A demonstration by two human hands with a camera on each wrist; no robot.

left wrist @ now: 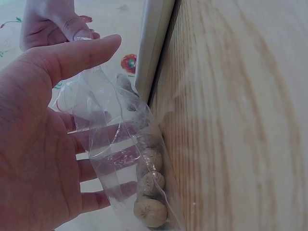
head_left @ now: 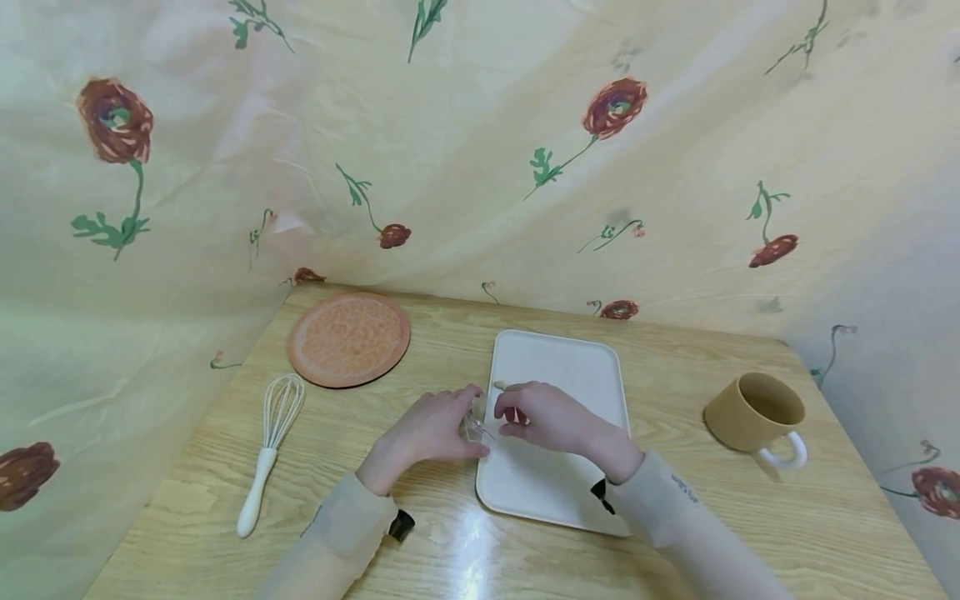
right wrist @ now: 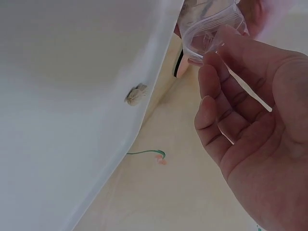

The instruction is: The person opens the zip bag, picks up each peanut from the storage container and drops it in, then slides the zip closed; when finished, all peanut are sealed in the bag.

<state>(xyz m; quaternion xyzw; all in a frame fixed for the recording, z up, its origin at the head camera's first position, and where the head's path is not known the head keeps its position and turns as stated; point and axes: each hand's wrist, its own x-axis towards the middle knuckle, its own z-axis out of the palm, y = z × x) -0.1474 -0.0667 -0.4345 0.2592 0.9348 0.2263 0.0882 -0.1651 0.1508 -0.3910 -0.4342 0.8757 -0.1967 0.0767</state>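
Observation:
A clear zip bag (head_left: 476,427) is at the left long edge of a white tray (head_left: 558,358). My left hand (head_left: 431,429) holds it from the left, the thumb on one side and the fingers spread behind the plastic in the left wrist view. Several round, tan, wrinkled pieces (left wrist: 150,212) are lined up along the bag's lower side. My right hand (right wrist: 260,106) pinches the rim of the bag's mouth between thumb and forefinger, over the tray, its other fingers curled. One small tan piece (right wrist: 136,94) lies on the tray near its edge.
A whisk (head_left: 268,450) with a white handle lies at the left. Behind it is a round orange-pink mat (head_left: 350,339). Far right stands a tan mug (head_left: 750,412) with a white handle. A flowered cloth (head_left: 465,150) hangs behind the wooden table (head_left: 675,517).

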